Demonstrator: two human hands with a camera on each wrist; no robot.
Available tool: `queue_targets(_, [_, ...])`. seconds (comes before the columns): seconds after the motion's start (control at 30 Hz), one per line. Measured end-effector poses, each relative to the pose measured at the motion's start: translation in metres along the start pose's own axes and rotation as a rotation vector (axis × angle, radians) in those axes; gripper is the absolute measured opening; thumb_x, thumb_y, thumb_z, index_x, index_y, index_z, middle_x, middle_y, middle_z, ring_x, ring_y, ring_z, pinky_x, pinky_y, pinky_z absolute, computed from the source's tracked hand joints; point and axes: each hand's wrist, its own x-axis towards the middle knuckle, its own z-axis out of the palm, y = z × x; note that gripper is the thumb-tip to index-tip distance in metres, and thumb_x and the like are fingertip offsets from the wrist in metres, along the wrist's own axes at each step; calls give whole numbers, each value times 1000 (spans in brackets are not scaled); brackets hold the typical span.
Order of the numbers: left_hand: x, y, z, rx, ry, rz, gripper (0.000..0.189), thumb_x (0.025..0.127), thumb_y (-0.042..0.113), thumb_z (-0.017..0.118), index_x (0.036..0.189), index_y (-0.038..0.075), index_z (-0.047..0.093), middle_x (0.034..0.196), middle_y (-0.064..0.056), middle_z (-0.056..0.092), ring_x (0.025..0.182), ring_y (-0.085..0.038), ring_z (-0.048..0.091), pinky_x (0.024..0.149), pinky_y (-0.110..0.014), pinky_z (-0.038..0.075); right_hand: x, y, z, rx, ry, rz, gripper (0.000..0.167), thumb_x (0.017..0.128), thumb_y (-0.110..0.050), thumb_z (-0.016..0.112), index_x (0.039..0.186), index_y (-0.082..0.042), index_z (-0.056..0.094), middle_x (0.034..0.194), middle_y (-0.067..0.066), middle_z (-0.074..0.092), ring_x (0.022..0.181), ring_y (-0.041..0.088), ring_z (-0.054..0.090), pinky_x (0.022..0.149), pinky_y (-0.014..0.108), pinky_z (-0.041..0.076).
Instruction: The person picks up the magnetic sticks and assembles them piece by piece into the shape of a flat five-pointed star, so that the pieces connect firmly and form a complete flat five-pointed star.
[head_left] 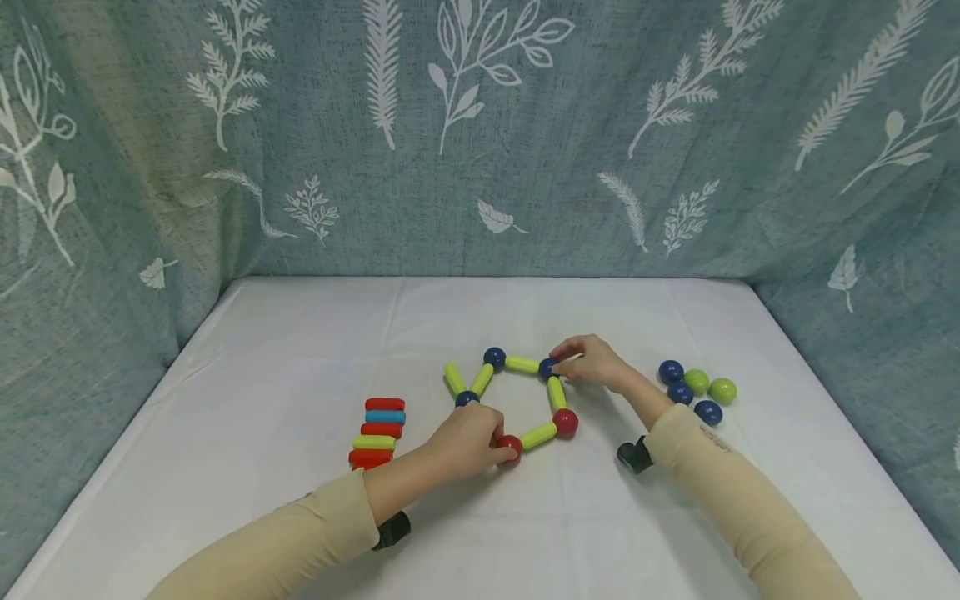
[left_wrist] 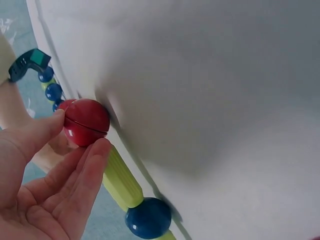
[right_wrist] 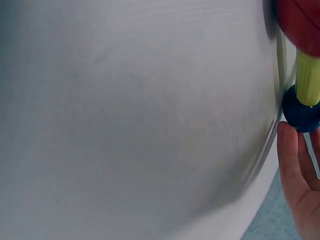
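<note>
Yellow-green rods and balls lie joined in a ring on the table. My left hand (head_left: 463, 443) pinches a red ball (left_wrist: 87, 122) at the ring's near corner, thumb on one side and fingertips on the other. At the far right corner, my right hand (head_left: 597, 364) has thumb and fingers around a blue ball (right_wrist: 300, 114). Between the hands are a second red ball (head_left: 566, 422) and two rods, one of them a near rod (head_left: 539, 436). Another blue ball (head_left: 494, 358) forms the far left corner. A loose-ended rod (head_left: 454, 379) sticks out from the left blue ball (head_left: 467, 398), partly hidden by my left hand.
Left of the ring lies a row of short rods, including a blue rod (head_left: 385, 417) and a red rod (head_left: 371, 457). Several loose balls, such as a green ball (head_left: 722, 391) and a blue ball (head_left: 708, 412), sit beyond my right forearm. A patterned curtain (head_left: 480, 183) hangs behind the table.
</note>
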Motion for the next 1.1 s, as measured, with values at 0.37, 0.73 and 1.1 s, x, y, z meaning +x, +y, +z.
queue_targets(0.37, [4,17,8,78,5,-50,27,78,25,74,66,6,59,52,3,49,48,-8,46,49,-15,41,7,-4,7,18,12,4,28,88,-11,60,114,-2,60,116,16,58,91,21,58,75,28,50])
queue_targets(0.73, [3,11,-4,14,-7,-52,19,80,20,72,72,4,64,56,4,53,49,-8,47,48,-17,42,12,-4,7,24,6,-3,28,89,-10,59,115,0,59,117,17,57,90,20,59,73,27,50])
queue_targets(1.1, [-17,-71,-73,-11,110,-6,17,83,13,65,95,1,69,79,0,62,75,-15,55,65,-27,46,12,-3,8,34,-2,-4,28,89,-9,58,116,0,59,117,17,57,94,22,58,74,28,51])
